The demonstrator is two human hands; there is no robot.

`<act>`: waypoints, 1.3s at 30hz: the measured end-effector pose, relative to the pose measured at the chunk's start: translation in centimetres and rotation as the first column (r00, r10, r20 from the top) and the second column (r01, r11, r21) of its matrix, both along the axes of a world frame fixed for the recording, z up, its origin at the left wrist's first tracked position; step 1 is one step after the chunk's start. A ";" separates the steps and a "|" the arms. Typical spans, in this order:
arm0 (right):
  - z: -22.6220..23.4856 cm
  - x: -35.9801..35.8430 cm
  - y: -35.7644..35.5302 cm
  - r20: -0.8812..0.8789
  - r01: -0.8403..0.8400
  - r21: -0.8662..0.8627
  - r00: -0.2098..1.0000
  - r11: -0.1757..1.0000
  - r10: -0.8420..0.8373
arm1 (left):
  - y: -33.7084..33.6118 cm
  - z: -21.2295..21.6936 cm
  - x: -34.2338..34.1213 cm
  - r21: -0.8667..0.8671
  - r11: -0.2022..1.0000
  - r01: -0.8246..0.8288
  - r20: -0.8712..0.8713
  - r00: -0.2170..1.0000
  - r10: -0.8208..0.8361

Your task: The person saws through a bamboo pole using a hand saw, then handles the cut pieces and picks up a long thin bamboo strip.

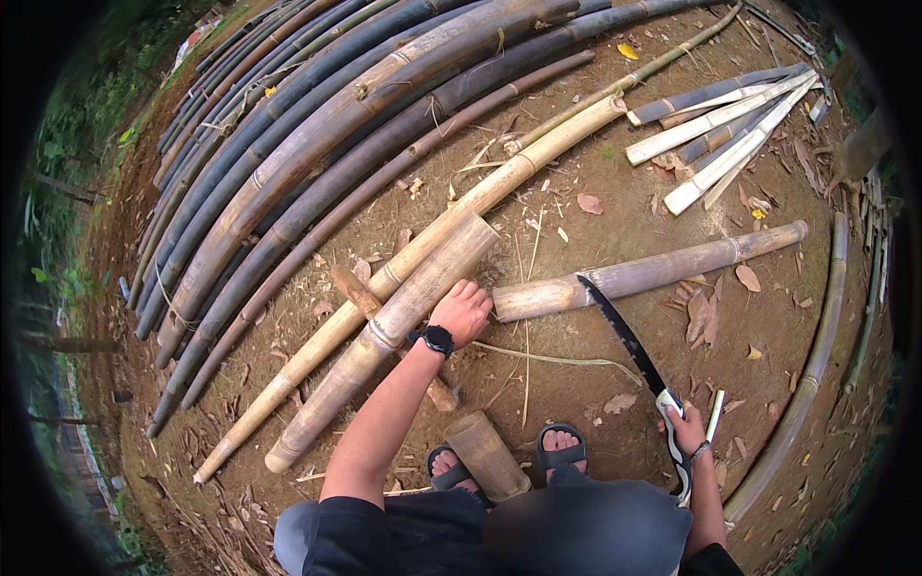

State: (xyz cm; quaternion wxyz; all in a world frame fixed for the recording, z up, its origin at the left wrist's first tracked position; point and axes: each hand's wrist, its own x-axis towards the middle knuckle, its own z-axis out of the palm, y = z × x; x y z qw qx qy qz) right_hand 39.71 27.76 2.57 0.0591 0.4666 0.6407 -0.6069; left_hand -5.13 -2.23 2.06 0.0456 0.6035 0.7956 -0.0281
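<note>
Outdoors, dirt ground [576, 248] (greenery [60, 206] left). Right hand [684, 429] wrapped round saw [629, 342]; left hand [463, 312] curled against bamboo pole [415, 298], can't tell grip.

There is 1 saw [639, 356], 1 wristwatch [439, 341], 1 short bamboo stump [488, 456] and 2 sandals [562, 457].

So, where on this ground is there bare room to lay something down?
Mostly bare soil, dotted with leaves, lies between the split strips and the bamboo length below them, and between the saw and the curved pole at right. Crowded: upper left, where dark poles lie packed.
</note>
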 end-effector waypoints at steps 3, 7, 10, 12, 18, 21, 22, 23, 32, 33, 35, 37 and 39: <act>-2.7 3.7 1.3 0.215 -0.128 0.365 0.975 0.922 0.050 | 0.2 -0.1 0.3 -0.022 1.000 -0.013 0.095 0.995 0.015; -0.5 -1.6 -0.9 0.109 -0.039 0.899 0.985 0.437 -0.137 | 0.0 0.4 -0.6 -0.034 0.999 0.015 0.203 0.979 -0.008; 3.3 -12.7 -4.5 -0.068 -0.107 0.851 0.948 0.514 0.310 | -0.3 0.5 -1.0 0.026 0.999 -0.030 0.268 0.963 0.022; 3.8 -20.5 -7.0 -0.040 -0.276 0.839 0.829 0.470 0.558 | -0.4 0.8 -1.2 0.041 0.997 -0.063 0.304 0.952 0.048; -3.6 -34.0 -9.6 -0.016 -0.413 0.884 0.443 0.220 0.896 | 1.3 1.7 -0.8 0.076 0.995 -0.068 0.373 0.927 0.035; -4.9 -35.3 -10.5 -0.049 -0.496 0.819 0.443 0.290 0.895 | 0.6 1.9 -0.8 0.063 0.994 -0.087 0.393 0.918 0.056; -5.2 -35.6 -10.7 -0.062 -0.517 0.786 0.479 0.339 0.876 | 0.4 1.9 -0.8 0.071 0.991 -0.112 0.408 0.910 0.074; -5.5 -35.9 -10.9 -0.051 -0.516 0.790 0.480 0.330 0.875 | 0.3 1.7 -0.8 0.079 0.987 -0.137 0.423 0.902 0.091; -5.8 -36.6 -9.4 -0.317 -0.303 0.825 0.449 0.476 0.836 | 0.9 3.0 -1.0 0.094 0.978 -0.186 0.451 0.884 0.125; -5.9 -36.2 -9.1 -0.373 -0.254 0.825 0.425 0.504 0.825 | 1.0 3.0 -1.0 0.095 0.976 -0.194 0.438 0.889 0.134; -6.3 -34.9 -9.4 -0.431 -0.267 0.767 0.461 0.584 0.776 | 1.1 2.9 -0.7 0.083 0.973 -0.217 0.422 0.892 0.163; -6.1 -33.7 -10.1 -0.472 -0.332 0.664 0.510 0.670 0.720 | 1.2 2.8 -0.5 0.110 0.965 -0.237 0.424 0.890 0.170; -5.9 -33.2 -10.5 -0.498 -0.297 0.635 0.548 0.713 0.672 | 1.3 2.7 -0.4 0.133 0.952 -0.276 0.444 0.875 0.192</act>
